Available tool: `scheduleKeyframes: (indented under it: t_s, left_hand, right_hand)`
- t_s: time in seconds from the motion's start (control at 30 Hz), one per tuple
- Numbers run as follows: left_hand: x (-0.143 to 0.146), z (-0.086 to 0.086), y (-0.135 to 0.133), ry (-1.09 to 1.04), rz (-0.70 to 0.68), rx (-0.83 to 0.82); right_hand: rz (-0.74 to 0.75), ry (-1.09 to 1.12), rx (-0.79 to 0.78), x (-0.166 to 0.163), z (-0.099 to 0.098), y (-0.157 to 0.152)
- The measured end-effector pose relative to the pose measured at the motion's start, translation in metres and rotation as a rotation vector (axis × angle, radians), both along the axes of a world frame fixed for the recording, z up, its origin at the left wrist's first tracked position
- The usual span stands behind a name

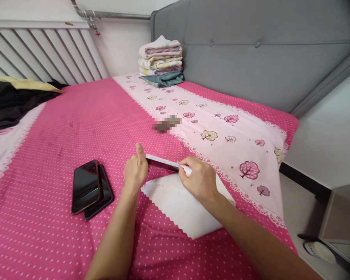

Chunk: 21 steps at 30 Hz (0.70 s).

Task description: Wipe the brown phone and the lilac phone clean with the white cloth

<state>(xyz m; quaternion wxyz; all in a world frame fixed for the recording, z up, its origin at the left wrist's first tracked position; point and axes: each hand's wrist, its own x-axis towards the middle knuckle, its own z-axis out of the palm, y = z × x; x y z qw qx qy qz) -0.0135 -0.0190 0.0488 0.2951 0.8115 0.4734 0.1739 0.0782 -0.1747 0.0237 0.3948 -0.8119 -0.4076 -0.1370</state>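
Note:
My left hand (135, 171) is closed, thumb up, gripping the left end of a thin flat item (161, 162) with a white edge and dark face, likely a phone, held edge-on just above the bed. My right hand (200, 179) is closed at its right end, pinching a small white wipe (187, 170) against it. A white cloth with a zigzag edge (177, 208) lies on the pink bedsheet (61, 128) under both hands. Two dark phones (89, 188) lie stacked to the left of my left hand.
A pile of folded cloths (161, 60) sits by the grey headboard (251, 46). A blurred small object (167, 123) lies mid-bed. Dark and yellow clothing (14, 97) lies far left. The floor with a white object (319, 249) is at the right.

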Motion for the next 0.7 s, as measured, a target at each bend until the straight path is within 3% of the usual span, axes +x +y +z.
scheduleKeyframes:
  t_s: [0.27,0.47,0.7]
  left_hand:
    - [0.0,0.006,-0.011,0.009,-0.046,0.101]
    - [-0.001,0.009,-0.014,0.125,-0.086,0.14]
    - [0.002,0.017,-0.018,0.316,-0.131,0.308]
  right_hand:
    - [0.13,-0.053,0.141,-0.003,0.001,0.0]
    - [0.138,-0.036,0.135,-0.003,0.001,0.0]
    - [0.098,-0.026,0.126,-0.002,0.002,0.0]
